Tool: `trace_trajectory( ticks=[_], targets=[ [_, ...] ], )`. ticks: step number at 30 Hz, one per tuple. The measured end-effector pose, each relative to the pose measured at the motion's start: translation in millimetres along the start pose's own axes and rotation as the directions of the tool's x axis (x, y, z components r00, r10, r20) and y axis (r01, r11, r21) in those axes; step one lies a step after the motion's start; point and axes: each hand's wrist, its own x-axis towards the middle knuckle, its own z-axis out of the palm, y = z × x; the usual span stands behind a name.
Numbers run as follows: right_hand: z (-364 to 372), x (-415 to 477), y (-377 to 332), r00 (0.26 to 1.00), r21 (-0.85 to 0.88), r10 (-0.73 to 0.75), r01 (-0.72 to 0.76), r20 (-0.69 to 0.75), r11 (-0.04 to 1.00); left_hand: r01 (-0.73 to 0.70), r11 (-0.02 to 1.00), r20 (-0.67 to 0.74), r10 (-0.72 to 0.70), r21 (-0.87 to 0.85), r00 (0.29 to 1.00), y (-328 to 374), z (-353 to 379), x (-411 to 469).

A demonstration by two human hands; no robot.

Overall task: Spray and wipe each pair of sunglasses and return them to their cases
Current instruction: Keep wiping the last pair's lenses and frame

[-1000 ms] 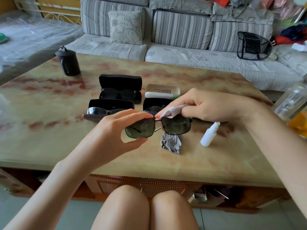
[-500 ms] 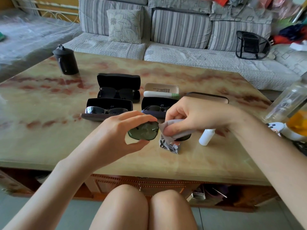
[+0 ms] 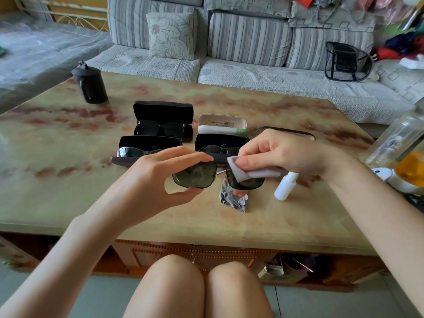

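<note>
Sunglasses (image 3: 195, 174) held up just over the worktop (image 3: 68, 180). Left hand (image 3: 160, 177) fingers pinching one lens rim. Right hand (image 3: 282, 152) fingers pinching the grey cloth (image 3: 243, 172) against the other lens. Wiping step, most likely. Next: rub clean, fold the arms, lay gently in the open case (image 3: 298, 133).

I see dark green lenses in a thin black frame on the sunglasses (image 3: 195, 176). The cloth (image 3: 251, 173) is pale grey, and the spray bottle (image 3: 285, 186) at their 3 o'clock is white. The table (image 3: 68, 138) is yellowish marble with red blotches. At 12 o'clock lie black cases (image 3: 163, 111) and a cream case (image 3: 222, 120). Beyond them are a grey striped sofa (image 3: 247, 37) and a floral cushion (image 3: 171, 34).
</note>
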Motion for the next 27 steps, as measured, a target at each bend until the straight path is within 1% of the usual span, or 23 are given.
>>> trace_trajectory(
  ticks=[2, 6, 9, 13, 19, 22, 24, 27],
  targets=[
    [-2.4, -3.1, 8.7, 1.0, 0.045, -0.016, 0.016, -0.011, 0.999, 0.01, 1.0, -0.002, -0.01, -0.016, 1.0, -1.5, -1.6, -0.9],
    [-6.9, -9.3, 25.2, 0.999, 0.067, -0.027, 0.029, -0.04, 0.997, 0.03, 0.999, -0.017, -0.03, -0.028, 0.999, -4.1, -3.6, -3.1],
    [-9.1, -13.9, 31.5, 0.999, 0.106, -0.027, 0.03, -0.03, 0.994, 0.04, 0.998, -0.019, -0.041, -0.048, 0.999, -5.5, -5.0, -3.3],
    [-8.9, -15.8, 33.7, 0.996, 0.067, -0.05, 0.055, -0.074, 0.996, 0.044, 0.996, -0.017, -0.045, -0.073, 0.999, -4.4, -4.2, -0.3],
    [-5.6, -12.1, 20.2, 1.0, -0.055, -0.003, 0.003, 0.004, 0.998, 0.001, 0.999, 0.038, 0.0, -0.043, 0.999, -2.3, -2.8, 2.2],
    [-1.0, -7.4, 10.6, 0.999, -0.025, 0.013, -0.014, -0.032, 1.0, -0.026, 0.999, 0.045, 0.027, -0.031, 0.999, 0.3, -3.3, 2.3],
    [5.6, -1.8, 3.1, 0.998, -0.04, 0.019, -0.022, -0.066, 0.999, -0.045, 0.998, 0.049, 0.047, -0.035, 0.998, 4.1, -1.0, 3.6],
    [16.8, 8.4, -5.1, 0.992, -0.184, -0.015, -0.008, -0.126, 0.983, -0.067, 0.998, 0.052, 0.067, -0.012, 0.996, 5.9, 1.2, 4.3]
  ],
)
